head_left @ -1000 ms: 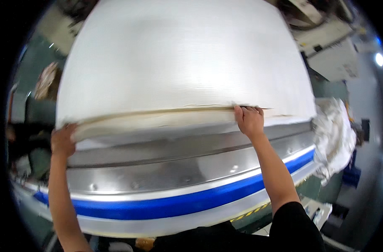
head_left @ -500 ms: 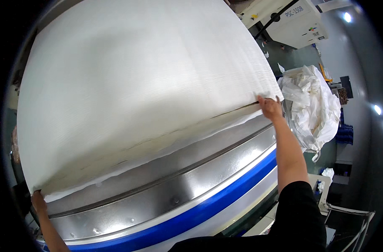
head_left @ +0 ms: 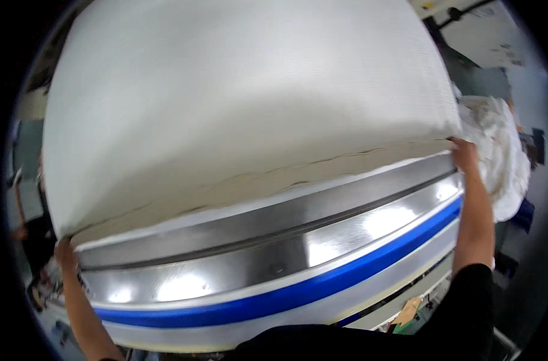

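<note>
A wide white cloth (head_left: pixel 250 84), finely wrinkled, covers most of the view, with its near edge toward me. Its border is turned or layered along a dark wavy line, and a thin white strip shows below. At the near left corner my left hand (head_left: pixel 65 253) is closed on the cloth's edge. My right hand (head_left: pixel 464 153) grips the near right corner, its fingers partly hidden by the cloth. Both arms are stretched far apart. Below the edge runs a shiny metal plate (head_left: pixel 244 274) with a dark groove.
A blue band (head_left: pixel 274 301) lines the machine's front, close to my body. To the right rests a pile of crumpled white fabric (head_left: pixel 505 162). A pale machine cabinet (head_left: pixel 487 30) stands at the far right. Another person's dark clothing (head_left: pixel 38 240) shows at the left rim.
My view has turned, so the near edge lies more level. Both hands keep hold of the corners and appear higher and farther right in the picture.
</note>
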The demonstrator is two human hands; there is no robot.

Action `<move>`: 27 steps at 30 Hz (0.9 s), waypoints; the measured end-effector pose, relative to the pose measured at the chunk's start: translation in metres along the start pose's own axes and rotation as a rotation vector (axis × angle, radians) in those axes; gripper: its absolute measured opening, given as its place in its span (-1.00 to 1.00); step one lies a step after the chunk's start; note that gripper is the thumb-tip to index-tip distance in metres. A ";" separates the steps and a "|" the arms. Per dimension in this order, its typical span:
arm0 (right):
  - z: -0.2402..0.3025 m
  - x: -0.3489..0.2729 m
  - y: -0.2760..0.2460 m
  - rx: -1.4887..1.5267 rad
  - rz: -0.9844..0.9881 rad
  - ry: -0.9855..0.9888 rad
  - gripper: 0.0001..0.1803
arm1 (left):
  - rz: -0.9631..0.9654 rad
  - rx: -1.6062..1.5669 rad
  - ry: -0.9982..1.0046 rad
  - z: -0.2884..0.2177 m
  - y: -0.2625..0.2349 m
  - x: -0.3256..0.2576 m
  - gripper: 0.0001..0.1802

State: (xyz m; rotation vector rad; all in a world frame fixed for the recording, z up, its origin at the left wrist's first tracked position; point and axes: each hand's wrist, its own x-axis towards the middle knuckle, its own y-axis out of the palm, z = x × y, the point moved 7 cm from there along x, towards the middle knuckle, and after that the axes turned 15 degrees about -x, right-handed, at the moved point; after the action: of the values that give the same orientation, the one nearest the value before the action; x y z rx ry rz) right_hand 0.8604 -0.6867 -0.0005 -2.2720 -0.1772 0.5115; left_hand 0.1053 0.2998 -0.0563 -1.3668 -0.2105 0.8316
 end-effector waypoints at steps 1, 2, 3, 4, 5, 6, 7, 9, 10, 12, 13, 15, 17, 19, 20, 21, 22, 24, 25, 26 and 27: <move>0.011 0.004 -0.012 -0.001 0.009 -0.033 -0.54 | -0.033 -0.354 -0.106 0.030 -0.019 -0.025 -0.61; -0.034 -0.023 -0.019 -0.014 0.004 0.031 -0.53 | 0.060 0.129 -0.016 -0.051 -0.024 0.008 -0.59; -0.042 -0.019 -0.024 0.020 -0.004 0.046 -0.53 | 0.159 0.128 0.009 -0.030 -0.038 -0.004 -0.58; -0.046 -0.014 -0.029 0.048 -0.004 0.057 -0.53 | -0.001 0.229 0.062 -0.016 -0.058 -0.025 -0.61; -0.052 -0.016 -0.037 0.012 -0.066 0.025 -0.55 | -0.077 -0.033 0.029 -0.007 -0.076 -0.036 -0.64; -0.072 -0.038 -0.050 -0.061 -0.103 0.032 -0.56 | -0.016 -0.053 -0.081 -0.055 -0.095 -0.020 -0.66; -0.070 -0.042 -0.063 0.007 -0.093 0.031 -0.58 | -0.070 -0.048 -0.102 -0.041 -0.116 -0.041 -0.66; -0.069 -0.045 -0.079 0.099 -0.059 0.002 -0.61 | 0.027 -0.023 -0.109 0.005 -0.135 -0.078 -0.64; -0.091 -0.066 -0.071 0.079 0.001 0.021 -0.62 | 0.090 0.017 -0.154 -0.063 -0.155 -0.068 -0.63; -0.124 -0.081 -0.033 -0.074 -0.063 -0.102 -0.61 | 0.102 -0.026 -0.040 -0.045 -0.143 -0.100 -0.62; -0.133 -0.092 -0.014 -0.108 -0.037 -0.129 -0.61 | 0.213 -0.001 -0.086 -0.045 -0.128 -0.116 -0.63; -0.126 -0.114 0.012 -0.151 -0.012 -0.186 -0.57 | 0.273 0.023 -0.042 -0.023 -0.092 -0.157 -0.66; -0.107 -0.135 0.040 -0.219 0.058 -0.202 -0.55 | 0.477 0.197 0.000 -0.004 -0.043 -0.199 -0.61; -0.095 -0.177 0.053 -0.177 0.069 -0.359 -0.63 | 0.705 0.260 -0.042 -0.056 -0.022 -0.219 -0.58; -0.069 -0.184 0.055 -0.288 0.159 -0.408 -0.66 | 0.822 0.342 -0.052 -0.052 -0.005 -0.240 -0.56; -0.066 -0.193 0.064 -0.344 0.211 -0.403 -0.71 | 0.834 0.317 -0.034 -0.054 0.011 -0.253 -0.57; -0.062 -0.203 0.077 -0.398 0.264 -0.400 -0.75 | 0.848 0.295 -0.016 -0.057 0.024 -0.262 -0.59; -0.047 -0.220 0.084 -0.460 0.327 -0.437 -0.77 | 0.942 0.321 -0.015 -0.072 0.035 -0.275 -0.62; -0.041 -0.227 0.088 -0.490 0.355 -0.453 -0.77 | 0.985 0.335 -0.016 -0.079 0.038 -0.277 -0.64; -0.044 -0.231 0.099 -0.488 0.348 -0.463 -0.80 | 1.014 0.352 -0.034 -0.081 0.044 -0.279 -0.66; -0.050 -0.235 0.114 -0.486 0.341 -0.474 -0.83 | 1.044 0.370 -0.053 -0.082 0.049 -0.278 -0.68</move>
State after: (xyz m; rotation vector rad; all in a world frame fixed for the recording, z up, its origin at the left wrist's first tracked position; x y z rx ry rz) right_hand 0.6641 -0.8646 0.0191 -2.6242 -0.1605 1.3074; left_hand -0.0621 0.0594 -0.0306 -1.0502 0.6530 1.6652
